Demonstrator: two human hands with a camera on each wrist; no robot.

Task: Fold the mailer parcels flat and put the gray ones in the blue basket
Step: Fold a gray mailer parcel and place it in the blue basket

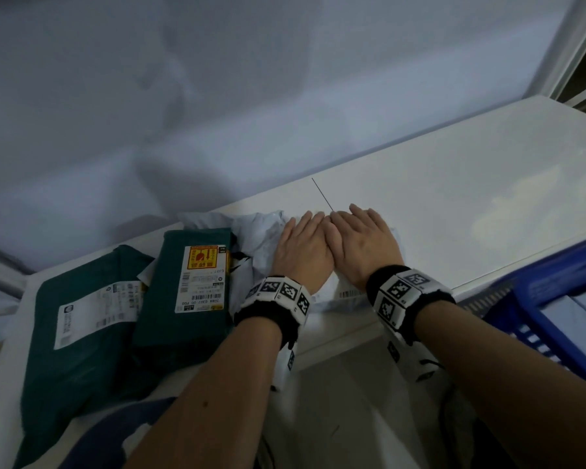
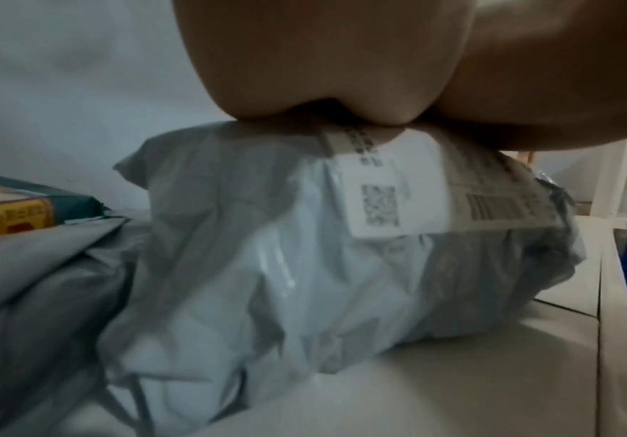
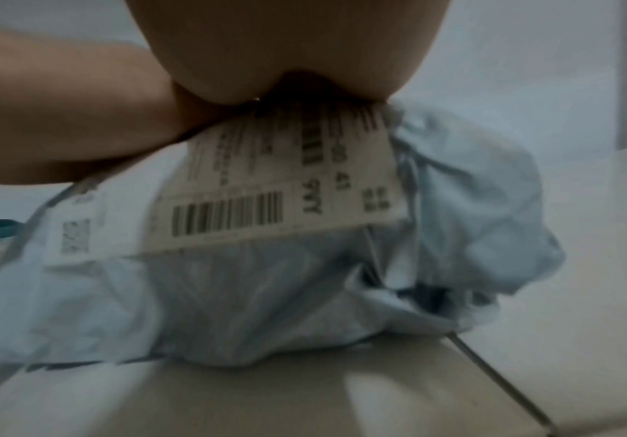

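Head view gives us both hands side by side on a crumpled pale gray plastic mailer parcel (image 1: 268, 231) that lies on the white table (image 1: 454, 204). Our left hand (image 1: 303, 247) lies palm down with its fingers straight, pressing the parcel; our right hand (image 1: 366, 243) lies the same way just beside it, the two touching along their inner edges. Neither hand curls around anything.

From the left wrist camera we see the heel of the left hand (image 2: 323, 65) bearing down on the top of the gray parcel (image 2: 266, 266), right at the upper edge of its white shipping label (image 2: 397, 192) with a square code and a barcode. From the right wrist camera the right hand (image 3: 285, 44) presses on the same label (image 3: 266, 192), and the parcel's plastic (image 3: 472, 221) bunches out to the side. Both wrist pictures are a little blurred, and we cannot read the label.

To the left of the gray parcel lie two dark green plastic mailer parcels, one with a yellow and red sticker (image 1: 186, 282) and one farther left (image 1: 82, 316), each with a white label. A blue plastic basket (image 1: 555, 299) with slotted walls stands at the right edge of the table, apart from the hands, with something pale inside that we cannot make out. Black wristbands with black-and-white square markers (image 1: 278, 292) sit on both wrists.
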